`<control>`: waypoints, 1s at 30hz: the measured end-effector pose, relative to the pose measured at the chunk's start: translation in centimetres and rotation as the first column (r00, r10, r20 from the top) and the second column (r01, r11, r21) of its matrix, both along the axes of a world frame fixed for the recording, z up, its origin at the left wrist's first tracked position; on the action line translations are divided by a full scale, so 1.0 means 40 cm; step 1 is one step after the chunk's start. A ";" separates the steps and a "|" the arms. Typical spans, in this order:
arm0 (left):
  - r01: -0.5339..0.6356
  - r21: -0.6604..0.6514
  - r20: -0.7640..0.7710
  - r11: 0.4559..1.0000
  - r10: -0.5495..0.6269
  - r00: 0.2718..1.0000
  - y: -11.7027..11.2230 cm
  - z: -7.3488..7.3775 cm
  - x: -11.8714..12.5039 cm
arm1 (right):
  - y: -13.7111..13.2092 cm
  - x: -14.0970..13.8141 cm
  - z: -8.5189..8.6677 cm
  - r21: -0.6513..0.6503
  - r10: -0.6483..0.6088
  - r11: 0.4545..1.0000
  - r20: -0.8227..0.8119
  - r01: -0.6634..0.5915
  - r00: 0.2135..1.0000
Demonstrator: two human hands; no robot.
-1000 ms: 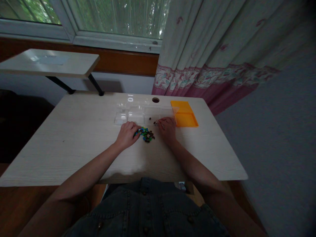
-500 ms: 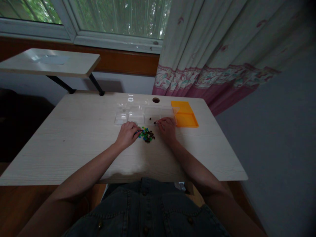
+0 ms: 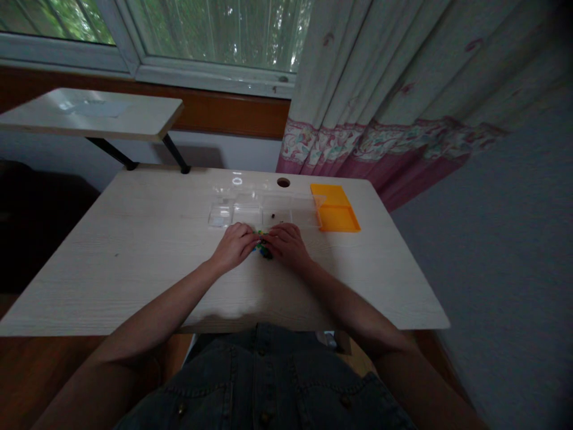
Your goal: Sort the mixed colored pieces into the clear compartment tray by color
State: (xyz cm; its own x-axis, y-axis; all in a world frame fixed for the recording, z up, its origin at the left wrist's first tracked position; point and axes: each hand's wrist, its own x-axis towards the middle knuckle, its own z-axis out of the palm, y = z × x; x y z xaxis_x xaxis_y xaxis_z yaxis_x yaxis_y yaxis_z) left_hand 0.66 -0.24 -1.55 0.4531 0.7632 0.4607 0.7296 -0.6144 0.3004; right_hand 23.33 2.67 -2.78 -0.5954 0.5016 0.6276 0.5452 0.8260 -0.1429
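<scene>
A small heap of green, blue, yellow and dark brown pieces lies on the table, partly covered by my hands. At its left edge is my left hand, thumb and fingers closed together in a pinch. My right hand reaches over the heap's right side, its fingers bent and drawn together at the pieces. Whatever sits between the fingertips of either hand is too small to make out. Just behind the hands stands a clear plastic box with compartments; a dark piece lies in one of them.
An open orange tray lies right of the clear box, against its end. A round cable hole is near the table's back edge. A raised shelf on dark legs stands at back left; a curtain hangs behind.
My right hand has moved left and toward me, from over the clear box down to the heap, now covering its right part. My left hand stays almost in place.
</scene>
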 end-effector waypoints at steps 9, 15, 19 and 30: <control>0.024 -0.027 -0.001 0.999 -0.024 1.000 -0.002 0.002 0.001 | 0.002 0.000 -0.003 -0.017 0.013 1.000 -0.039 -0.014 0.999; -0.055 -0.030 -0.008 0.998 0.055 0.998 0.005 0.017 -0.031 | 0.024 0.019 0.001 -0.079 -0.166 0.984 -0.119 0.157 0.979; -0.074 -0.032 -0.031 0.997 0.073 0.997 0.012 0.028 -0.061 | 0.043 0.039 0.008 -0.143 -0.329 0.941 -0.162 0.307 0.931; -0.069 -0.085 -0.107 0.994 0.060 0.993 0.011 0.020 -0.047 | 0.059 0.052 -0.001 -0.193 -0.467 0.878 -0.147 0.438 0.872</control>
